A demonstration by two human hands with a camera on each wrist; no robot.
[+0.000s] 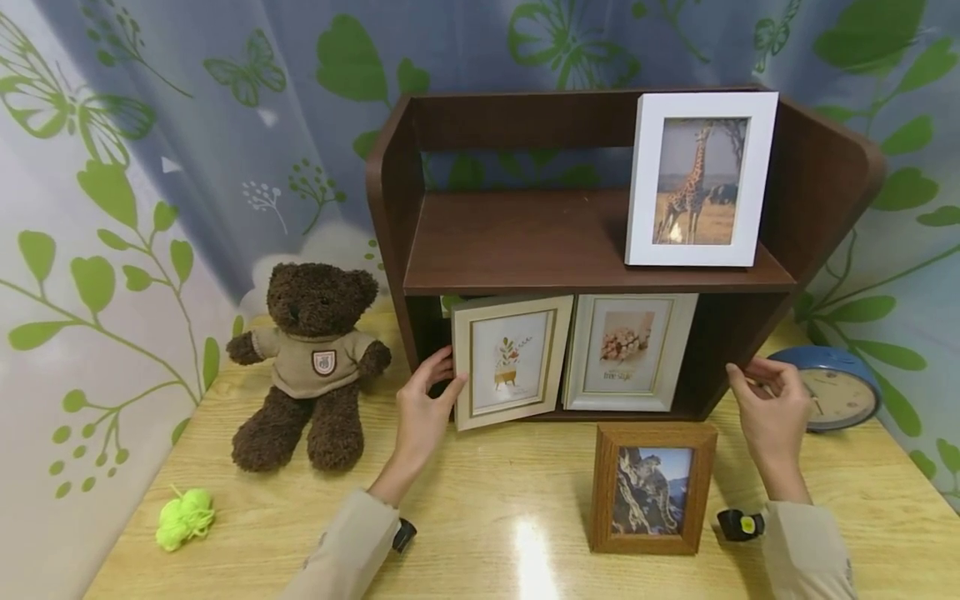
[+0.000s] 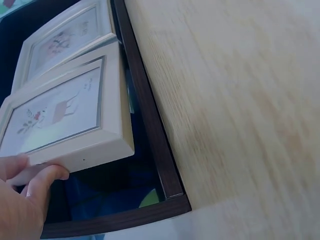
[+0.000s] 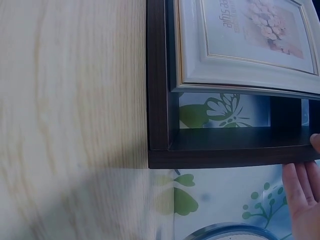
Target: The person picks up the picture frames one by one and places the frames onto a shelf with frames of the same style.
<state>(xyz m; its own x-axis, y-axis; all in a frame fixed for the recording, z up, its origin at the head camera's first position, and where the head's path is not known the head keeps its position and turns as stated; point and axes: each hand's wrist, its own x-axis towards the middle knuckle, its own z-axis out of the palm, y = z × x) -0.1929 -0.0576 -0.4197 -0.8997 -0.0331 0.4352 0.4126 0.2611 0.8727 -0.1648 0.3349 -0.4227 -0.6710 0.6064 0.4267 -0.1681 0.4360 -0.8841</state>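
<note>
In the head view my left hand (image 1: 427,408) pinches the left edge of a cream picture frame (image 1: 462,367) with a plant print. This frame stands at an angle in the lower compartment of a dark brown shelf (image 1: 495,242), its left side jutting forward. In the left wrist view the thumb lies along the side of the cream frame (image 2: 85,157). Beside it a white-and-gold picture frame (image 1: 678,358) with a flower print stands upright. My right hand (image 1: 776,408) holds the shelf's right side panel, thumb at the front edge and fingers outside in the right wrist view.
A white giraffe picture frame (image 1: 645,183) stands on the upper shelf. In front is a brown wooden frame (image 1: 606,492) with a leopard photo. A blue clock (image 1: 843,396) stands right, a teddy bear (image 1: 322,358) left, and green yarn (image 1: 185,518) lies front left.
</note>
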